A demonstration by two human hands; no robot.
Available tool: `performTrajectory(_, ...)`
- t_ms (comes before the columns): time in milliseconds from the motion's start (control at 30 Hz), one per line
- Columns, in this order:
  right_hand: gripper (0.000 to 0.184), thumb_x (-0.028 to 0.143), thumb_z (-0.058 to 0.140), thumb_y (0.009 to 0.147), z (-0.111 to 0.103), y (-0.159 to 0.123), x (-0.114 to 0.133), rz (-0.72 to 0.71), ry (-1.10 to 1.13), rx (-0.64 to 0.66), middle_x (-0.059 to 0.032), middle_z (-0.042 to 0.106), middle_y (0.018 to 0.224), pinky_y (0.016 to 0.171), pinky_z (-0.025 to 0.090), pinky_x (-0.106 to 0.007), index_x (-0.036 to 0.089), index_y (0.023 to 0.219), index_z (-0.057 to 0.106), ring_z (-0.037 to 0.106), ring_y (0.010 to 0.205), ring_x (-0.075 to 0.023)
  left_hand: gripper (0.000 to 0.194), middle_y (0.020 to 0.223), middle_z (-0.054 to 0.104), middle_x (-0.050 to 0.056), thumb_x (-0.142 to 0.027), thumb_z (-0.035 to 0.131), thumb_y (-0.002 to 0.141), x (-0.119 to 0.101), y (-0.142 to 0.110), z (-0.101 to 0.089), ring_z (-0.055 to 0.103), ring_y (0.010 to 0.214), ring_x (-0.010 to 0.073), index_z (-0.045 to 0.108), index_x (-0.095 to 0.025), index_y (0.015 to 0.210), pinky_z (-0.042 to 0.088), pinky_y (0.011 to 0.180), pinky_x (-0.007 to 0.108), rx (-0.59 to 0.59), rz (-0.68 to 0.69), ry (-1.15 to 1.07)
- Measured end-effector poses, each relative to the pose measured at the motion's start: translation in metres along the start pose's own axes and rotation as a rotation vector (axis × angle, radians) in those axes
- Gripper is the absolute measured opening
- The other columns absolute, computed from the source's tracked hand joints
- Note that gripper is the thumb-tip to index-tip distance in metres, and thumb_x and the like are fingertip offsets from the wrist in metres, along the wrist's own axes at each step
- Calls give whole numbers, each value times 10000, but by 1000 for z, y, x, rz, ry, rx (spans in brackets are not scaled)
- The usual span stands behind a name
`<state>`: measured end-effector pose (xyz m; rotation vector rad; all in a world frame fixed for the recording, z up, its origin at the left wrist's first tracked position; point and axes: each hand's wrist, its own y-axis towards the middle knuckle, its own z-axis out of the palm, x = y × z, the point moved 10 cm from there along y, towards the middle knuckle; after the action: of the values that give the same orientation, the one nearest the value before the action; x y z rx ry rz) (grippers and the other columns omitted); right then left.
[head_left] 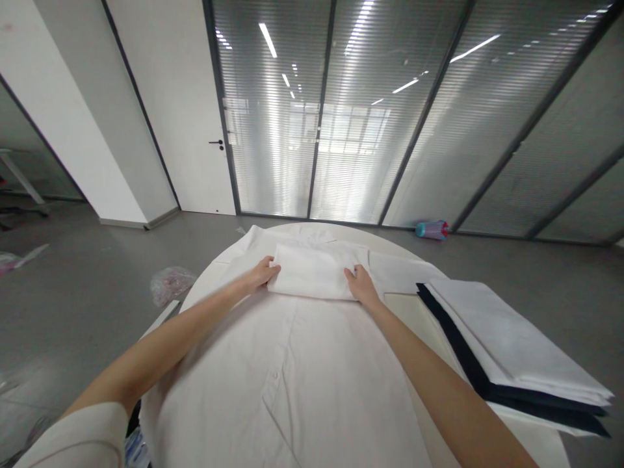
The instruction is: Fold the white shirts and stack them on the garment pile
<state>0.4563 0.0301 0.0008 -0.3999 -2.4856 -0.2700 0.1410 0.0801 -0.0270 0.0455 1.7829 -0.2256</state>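
Note:
A white button-up shirt (292,370) lies spread over a round white table (404,309). Its far end is turned back into a folded band (312,272). My left hand (260,274) grips the left end of that band, fingers curled under the cloth. My right hand (359,283) holds the right end, fingers closed on the fold's edge. Both arms reach forward over the flat part of the shirt.
A stack of folded white and dark garments (511,351) sits on the table's right side. On the grey floor lie a crumpled plastic bag (170,283) to the left and a blue and red bottle (431,229) by the glass wall.

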Motion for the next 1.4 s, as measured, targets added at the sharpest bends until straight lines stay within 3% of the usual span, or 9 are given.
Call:
performTrajectory(200,396,417,494,935,-2,-8,2,30,-80,18,-155,672,1095,878,451,-373,190,1260,494,632,1074,-294,916,1064,632,82,-266,657,760,-17,-2,-11,650,824,216,150,-233,1522,508,740,329,-136,100,302)
performTrajectory(333,525,414,516,900,-8,-8,16,-29,-141,26,-166,648,1116,847,471,-412,196,1368,419,647,1013,-316,754,1380,466,175,-276,651,761,-88,-15,0,553,1184,319,366,-206,1456,435,965,442,-279,530,807)
performTrajectory(433,547,370,511,899,-21,-2,50,-222,-268,-96,-186,511,1353,917,446,-446,218,1418,425,593,1114,-328,399,1407,504,131,-329,501,916,-113,-8,44,446,1320,313,562,-231,1298,302,1085,478,-109,754,1011)
performTrajectory(567,425,325,337,994,4,6,84,-460,-410,17,-139,485,1418,988,400,-467,251,1372,516,516,1216,-312,412,1244,622,113,-448,338,996,-83,30,73,555,1170,278,610,-231,1215,354,1022,454,129,583,1069)
performTrajectory(733,415,365,291,1022,28,15,70,-407,-482,107,-148,601,1252,949,414,-452,221,1192,641,544,1164,-299,375,1113,612,112,-416,337,988,-51,51,56,554,1086,272,632,-210,1093,414,936,441,85,459,1069)
performTrajectory(900,456,407,326,1011,22,37,60,-360,-410,160,-187,621,1253,1026,338,-507,167,1115,700,537,1203,-330,409,1041,641,91,-512,377,953,-57,55,44,579,1059,274,655,-213,970,391,946,414,138,465,1023)
performTrajectory(1133,425,547,602,868,17,67,45,-302,-243,315,-149,701,1138,936,445,-409,178,1044,714,626,1075,-300,465,655,645,63,-611,559,811,-73,64,28,615,707,247,594,-193,611,413,695,312,189,370,917)
performTrajectory(1233,311,436,666,836,-5,66,59,-381,-43,270,-117,699,1119,909,457,-355,174,1005,676,633,1033,-256,398,708,663,45,-579,646,757,-103,51,23,604,734,226,624,-192,665,395,651,278,166,420,862)
performTrajectory(1400,262,330,667,820,-89,34,91,-604,101,-22,-59,661,1069,881,444,-341,207,1049,633,605,995,-229,308,947,687,63,-493,659,829,-175,-8,4,597,908,235,684,-192,888,408,831,314,-155,759,758)
